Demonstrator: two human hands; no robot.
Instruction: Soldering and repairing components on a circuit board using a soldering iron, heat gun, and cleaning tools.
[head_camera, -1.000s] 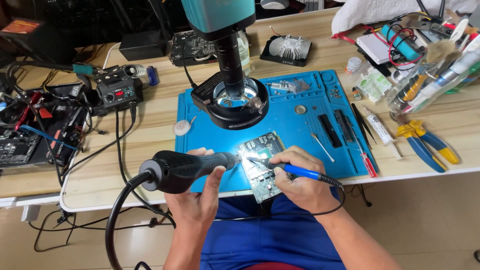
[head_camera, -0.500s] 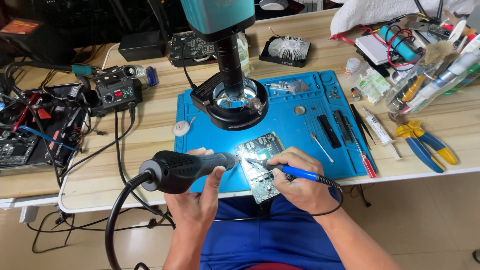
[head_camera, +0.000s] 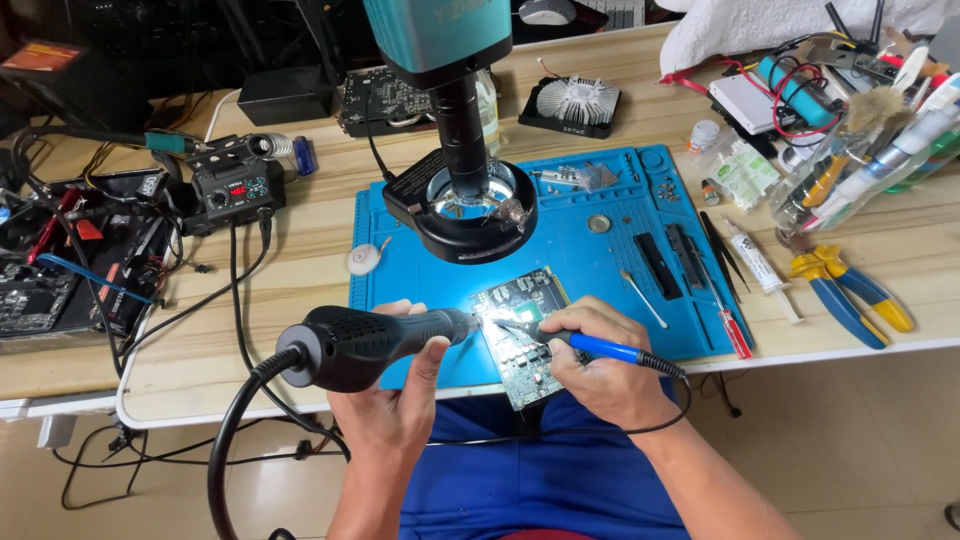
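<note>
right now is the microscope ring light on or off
On: the ring light glows around its inner rim, and a bright patch falls on the circuit board below.

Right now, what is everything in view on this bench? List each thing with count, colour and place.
circuit board: 1, green, front edge of the mat
work mat: 1, blue, bench centre
microscope: 1, teal and black, over the mat
hot-air handpiece: 1, black, nozzle at the board
soldering iron: 1, blue grip, tip at the board
soldering station: 1, black, left
heatsink: 1, silver, rear
pliers: 2, blue and yellow, right
left hand: holds the handpiece
right hand: holds the iron
</note>
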